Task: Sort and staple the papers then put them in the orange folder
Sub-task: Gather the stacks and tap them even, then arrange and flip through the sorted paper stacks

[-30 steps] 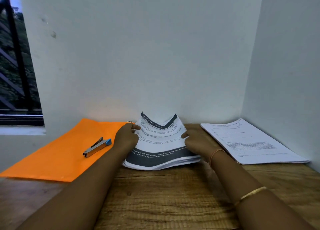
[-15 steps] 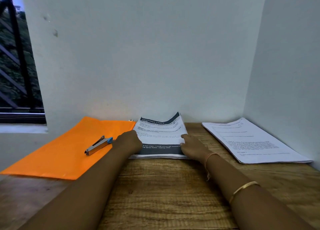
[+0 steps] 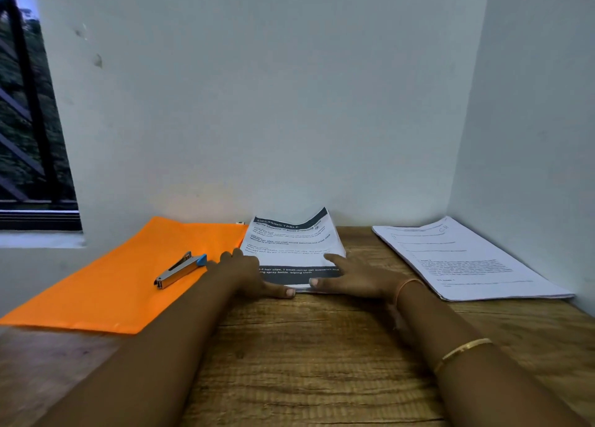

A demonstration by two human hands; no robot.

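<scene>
- Rests the left hand (image 3: 248, 272), low in the middle of the frame, on the near left corner of a stack of white printed papers with dark bands (image 3: 289, 246); fingers loose, thumb stretched along the near edge, gripping nothing.
- Lays the right hand (image 3: 351, 275) on the near right corner of the same stack, forefinger straight on the top page, likewise wide and pinching nothing.
- Left of the stack, touching it: a flat orange paper folder (image 3: 128, 275), with a silver stapler with a blue tip (image 3: 180, 269) lying on it.
- At the right of the frame, well apart: a second pile of white printed sheets (image 3: 463, 259).
- All on a brown wooden table (image 3: 306, 346) in a white wall corner.
- Counted: two hands, two paper piles, one folder, one stapler.
</scene>
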